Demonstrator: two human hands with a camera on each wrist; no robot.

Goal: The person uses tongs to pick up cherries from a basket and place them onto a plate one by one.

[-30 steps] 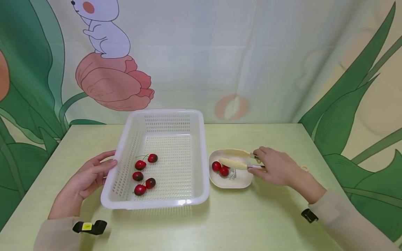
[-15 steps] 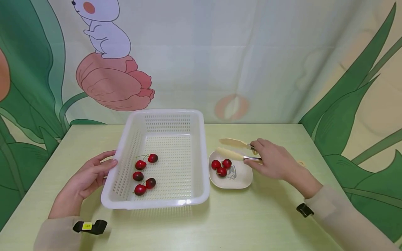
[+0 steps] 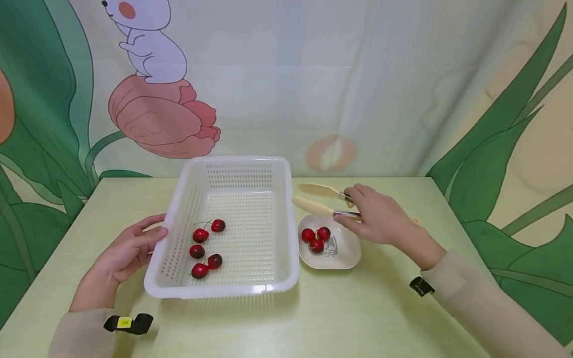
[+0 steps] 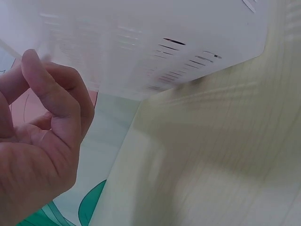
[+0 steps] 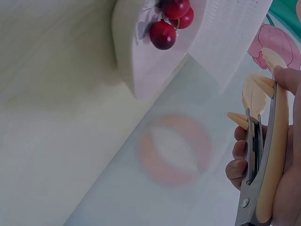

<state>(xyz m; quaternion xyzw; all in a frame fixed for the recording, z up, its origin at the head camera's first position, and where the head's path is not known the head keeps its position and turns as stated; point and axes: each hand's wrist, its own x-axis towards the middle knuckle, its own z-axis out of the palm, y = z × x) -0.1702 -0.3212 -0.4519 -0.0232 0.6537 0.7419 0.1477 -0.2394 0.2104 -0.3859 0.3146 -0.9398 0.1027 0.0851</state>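
Observation:
A white perforated plastic basket (image 3: 239, 238) holds several dark red cherries (image 3: 200, 235) on the left of its floor. My left hand (image 3: 130, 248) pinches the basket's left rim; in the left wrist view, thumb and curled fingers (image 4: 61, 101) meet at that rim. In my right hand (image 3: 376, 214) is a pair of cream-tipped tongs (image 3: 313, 205), its metal arms gripped between thumb and fingers. The tong tips are spread with nothing between them, over the dish's far edge beside the basket's right rim. Three cherries (image 3: 316, 245) lie in a small pale dish (image 3: 344, 248).
The dish stands close against the basket's right side on a pale wooden table (image 3: 358, 308). Behind the table's far edge hangs a printed curtain (image 3: 380, 99) with plants and a white animal.
My right hand has lifted the tongs from the dish and moved them up and left, toward the basket. The cherries in the dish are uncovered now. My left hand stays put.

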